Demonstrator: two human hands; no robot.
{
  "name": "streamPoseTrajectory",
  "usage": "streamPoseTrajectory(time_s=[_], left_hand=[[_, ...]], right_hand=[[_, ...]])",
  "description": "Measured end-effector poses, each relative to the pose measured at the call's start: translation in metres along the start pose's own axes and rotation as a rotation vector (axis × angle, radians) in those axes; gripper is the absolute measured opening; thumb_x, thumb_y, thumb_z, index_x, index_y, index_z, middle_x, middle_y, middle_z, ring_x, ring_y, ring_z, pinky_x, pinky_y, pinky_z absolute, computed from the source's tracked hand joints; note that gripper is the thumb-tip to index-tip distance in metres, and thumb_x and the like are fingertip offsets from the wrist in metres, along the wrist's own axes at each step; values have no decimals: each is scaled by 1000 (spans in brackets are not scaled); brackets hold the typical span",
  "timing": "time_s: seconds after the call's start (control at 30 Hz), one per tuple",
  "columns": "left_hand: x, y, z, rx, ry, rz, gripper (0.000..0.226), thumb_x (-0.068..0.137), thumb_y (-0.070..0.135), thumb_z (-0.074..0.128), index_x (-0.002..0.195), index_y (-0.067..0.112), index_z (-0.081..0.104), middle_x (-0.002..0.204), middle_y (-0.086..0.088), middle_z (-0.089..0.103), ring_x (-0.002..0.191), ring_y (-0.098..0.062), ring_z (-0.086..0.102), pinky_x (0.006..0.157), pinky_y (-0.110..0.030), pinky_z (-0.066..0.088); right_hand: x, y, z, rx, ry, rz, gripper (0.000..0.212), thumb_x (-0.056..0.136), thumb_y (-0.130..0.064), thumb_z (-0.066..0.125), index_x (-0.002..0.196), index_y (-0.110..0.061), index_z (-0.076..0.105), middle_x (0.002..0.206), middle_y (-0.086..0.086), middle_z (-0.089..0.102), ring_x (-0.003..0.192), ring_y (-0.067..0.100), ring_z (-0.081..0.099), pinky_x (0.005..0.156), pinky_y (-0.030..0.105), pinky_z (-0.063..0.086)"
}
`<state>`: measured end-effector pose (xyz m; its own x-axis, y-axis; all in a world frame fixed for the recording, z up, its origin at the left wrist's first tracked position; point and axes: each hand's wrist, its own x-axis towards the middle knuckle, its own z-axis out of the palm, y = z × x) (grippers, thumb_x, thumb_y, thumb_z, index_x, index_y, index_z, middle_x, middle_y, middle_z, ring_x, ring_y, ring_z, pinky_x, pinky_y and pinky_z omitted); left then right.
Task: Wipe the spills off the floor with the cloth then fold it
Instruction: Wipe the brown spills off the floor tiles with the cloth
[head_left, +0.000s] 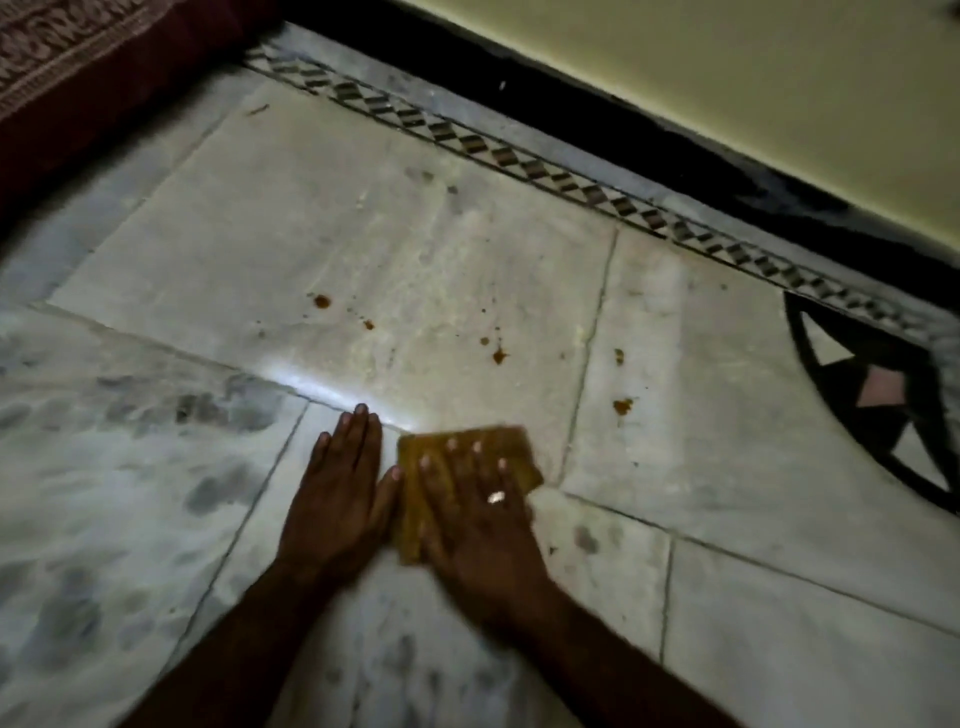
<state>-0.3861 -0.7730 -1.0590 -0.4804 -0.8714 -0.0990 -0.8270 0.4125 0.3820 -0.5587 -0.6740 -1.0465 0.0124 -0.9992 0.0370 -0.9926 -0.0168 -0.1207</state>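
A folded mustard-yellow cloth lies flat on the marble floor. My right hand presses on it with straight, spread fingers; a ring shows on one finger. Just left of the cloth, my left hand rests flat on the bare floor, its thumb close to the cloth's edge. Several orange-brown spill spots dot the tiles beyond the cloth: one drop far left, one splash in the middle, and a blob to the right.
A patterned border strip runs along a black skirting and a pale yellow wall at the back. A dark red patterned fabric covers the top left corner. A black inlay design sits at the right.
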Motion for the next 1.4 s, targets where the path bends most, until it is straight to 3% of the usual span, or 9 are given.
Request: streamPoseTrajectory(time_s=[0.1,0.27,0.47,0.63,0.8,1.03,1.23,1.33,1.4], left_hand=[[6,3,-5,-33,17,68,74,99,52,18,154,4,24,164,-9,14,152,-20,11,122,-27,-6],[7,35,8,-53,-20,180,80,98,61,5,155,7,19,164,-6,11,152,-18,8,121,-25,-7],[11,100,32,-56,-88,310,74,101,58,7,155,10,22,164,-7,15,152,-23,16,121,-29,0],[16,145,46,-16,-168,432,70,103,52,13,153,6,31,161,-12,25,148,-28,25,119,-35,7],[18,171,55,-20,-231,561,64,105,45,16,149,4,40,157,-15,34,146,-29,33,117,-38,14],[24,176,61,-58,-255,507,71,102,54,8,154,9,27,162,-9,24,150,-24,22,120,-32,7],[21,180,59,-91,-276,496,66,99,46,20,152,7,30,160,-10,22,148,-32,25,118,-28,2],[16,191,55,-121,-318,464,81,88,59,3,155,14,11,159,3,-5,152,-16,-2,118,-21,-13],[9,196,55,-194,-378,417,98,80,76,-7,156,17,8,157,9,-8,148,-6,-8,117,-18,-13]], right_hand=[[-67,40,-13,-36,48,1,60,103,-40,46,157,-18,34,166,12,26,152,35,26,115,55,34],[-31,86,-12,-56,8,366,63,102,-46,36,159,-20,28,166,13,20,152,37,23,122,53,14],[-115,104,-19,-70,110,116,59,104,-37,44,157,-14,31,166,9,25,152,37,24,117,58,30],[-80,154,-22,-86,30,538,61,103,-42,33,158,-17,30,165,16,24,150,42,27,117,60,23],[-139,139,-18,-79,30,245,58,106,-42,37,159,-19,28,165,12,26,153,36,22,117,58,28],[-91,190,-26,-67,-66,613,65,102,-46,29,159,-15,26,163,22,25,150,46,23,116,65,25],[-139,136,-29,-49,-45,275,83,93,-64,40,160,-18,23,166,18,18,153,43,15,118,61,18],[-157,132,-32,-28,-88,210,80,92,-62,49,158,-20,30,165,18,25,150,44,23,116,59,20],[-155,136,-35,3,-124,204,65,94,-51,50,152,-24,42,160,18,36,145,44,35,113,56,23]])
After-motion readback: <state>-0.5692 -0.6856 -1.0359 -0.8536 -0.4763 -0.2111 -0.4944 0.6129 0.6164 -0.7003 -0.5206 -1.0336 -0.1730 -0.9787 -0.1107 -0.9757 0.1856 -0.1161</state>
